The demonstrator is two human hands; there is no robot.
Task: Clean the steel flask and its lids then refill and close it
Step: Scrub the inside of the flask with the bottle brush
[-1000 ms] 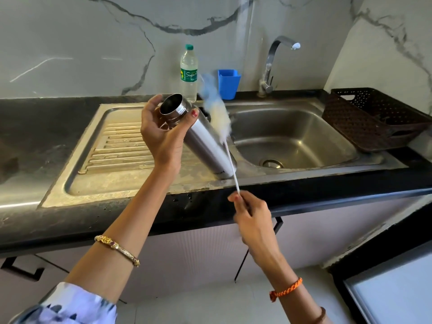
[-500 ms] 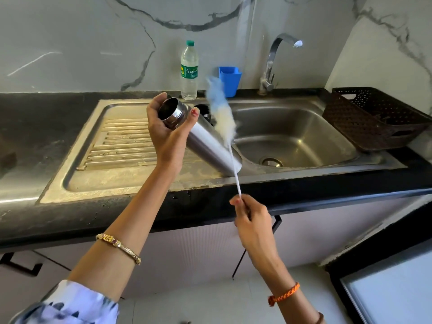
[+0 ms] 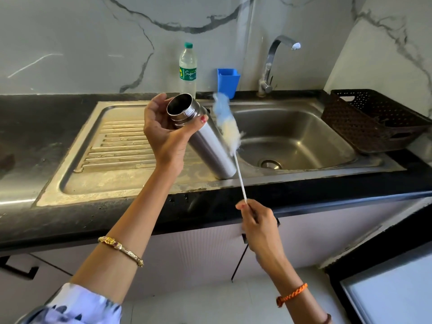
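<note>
Since a second ago the flask has tipped a little more upright and its mouth has turned further toward the camera, while the brush head has lifted slightly along its right side.

Left of the basin, the left hand (image 3: 168, 134) holds the steel flask (image 3: 205, 139) by its neck over the sink's draining board (image 3: 112, 146), base slanting down toward the desk (image 3: 46, 120) edge. That tilt probably presents the open mouth for the brush and lets any drips fall into the sink. Its grip is curled round the neck, thumb across the front below the threaded rim.

Just to the right, the bottle brush (image 3: 228, 127) leans against the flask's outer wall, not inside it, its bristles blurred. The right hand (image 3: 258, 224) pinches the low end of the thin white stem, giving reach. No lids show clearly. Beyond are a plastic bottle (image 3: 187, 66), blue cup (image 3: 228, 81), tap (image 3: 272, 64) and dark basket (image 3: 369, 122).
</note>
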